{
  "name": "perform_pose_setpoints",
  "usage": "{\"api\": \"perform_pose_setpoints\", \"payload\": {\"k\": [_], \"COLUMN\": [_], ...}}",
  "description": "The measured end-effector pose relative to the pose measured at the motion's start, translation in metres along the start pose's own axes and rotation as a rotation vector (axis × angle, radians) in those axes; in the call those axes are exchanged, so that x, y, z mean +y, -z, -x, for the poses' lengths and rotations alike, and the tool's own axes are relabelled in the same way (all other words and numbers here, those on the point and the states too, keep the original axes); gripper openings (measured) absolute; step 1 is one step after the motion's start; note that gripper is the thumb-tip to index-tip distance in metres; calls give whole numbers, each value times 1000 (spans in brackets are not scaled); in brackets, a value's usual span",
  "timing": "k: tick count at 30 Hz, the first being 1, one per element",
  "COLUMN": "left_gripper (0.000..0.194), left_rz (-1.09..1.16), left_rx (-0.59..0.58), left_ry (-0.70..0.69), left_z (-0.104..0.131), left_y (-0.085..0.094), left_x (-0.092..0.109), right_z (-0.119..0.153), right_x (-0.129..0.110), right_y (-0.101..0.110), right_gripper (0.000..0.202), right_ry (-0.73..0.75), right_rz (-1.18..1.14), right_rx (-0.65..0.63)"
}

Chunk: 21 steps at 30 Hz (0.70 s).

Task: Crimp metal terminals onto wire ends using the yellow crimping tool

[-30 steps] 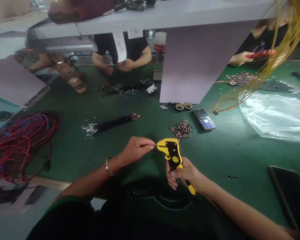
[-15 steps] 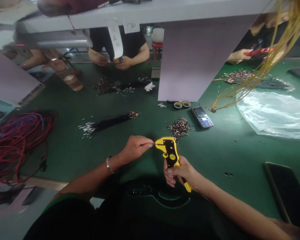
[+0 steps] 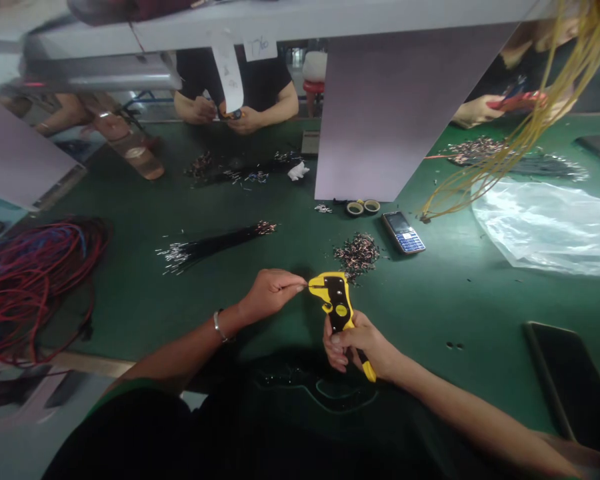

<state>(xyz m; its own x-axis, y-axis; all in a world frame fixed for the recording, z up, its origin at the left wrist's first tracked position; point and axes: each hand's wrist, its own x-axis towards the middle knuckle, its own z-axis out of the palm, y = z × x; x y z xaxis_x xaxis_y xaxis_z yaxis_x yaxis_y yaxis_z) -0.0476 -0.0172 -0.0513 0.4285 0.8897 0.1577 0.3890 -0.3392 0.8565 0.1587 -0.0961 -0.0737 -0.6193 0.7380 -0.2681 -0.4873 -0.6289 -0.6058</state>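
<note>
Where the green table [image 3: 420, 303] is crossed at ten o'clock from the yellow-black stripper [image 3: 337, 300], black wires [image 3: 215, 245] are laid bundled | stripper is clasped by the right hand [image 3: 375, 348] at six | left hand [image 3: 271, 296] is held apart at ten | clippings [image 3: 357, 254] are heaped at twelve | thin wire [image 3: 307, 286] is pinched by the left hand at the stripper's nose
</note>
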Motion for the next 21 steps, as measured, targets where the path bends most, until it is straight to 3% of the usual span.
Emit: {"api": "perform_pose_setpoints", "payload": {"k": [9, 21], "left_gripper": [15, 20], "left_rz": [-102, -243], "left_rx": [-5, 0], "left_ry": [-36, -198], "left_z": [1, 4], "left_y": [0, 3], "left_x": [-7, -3], "right_z": [-1, 1], "right_x": [-3, -12], "right_y": [0, 3], "right_gripper": [10, 18], "right_ry": [-12, -31], "right_rz": [-17, -13], "right_rx": [13, 20]}}
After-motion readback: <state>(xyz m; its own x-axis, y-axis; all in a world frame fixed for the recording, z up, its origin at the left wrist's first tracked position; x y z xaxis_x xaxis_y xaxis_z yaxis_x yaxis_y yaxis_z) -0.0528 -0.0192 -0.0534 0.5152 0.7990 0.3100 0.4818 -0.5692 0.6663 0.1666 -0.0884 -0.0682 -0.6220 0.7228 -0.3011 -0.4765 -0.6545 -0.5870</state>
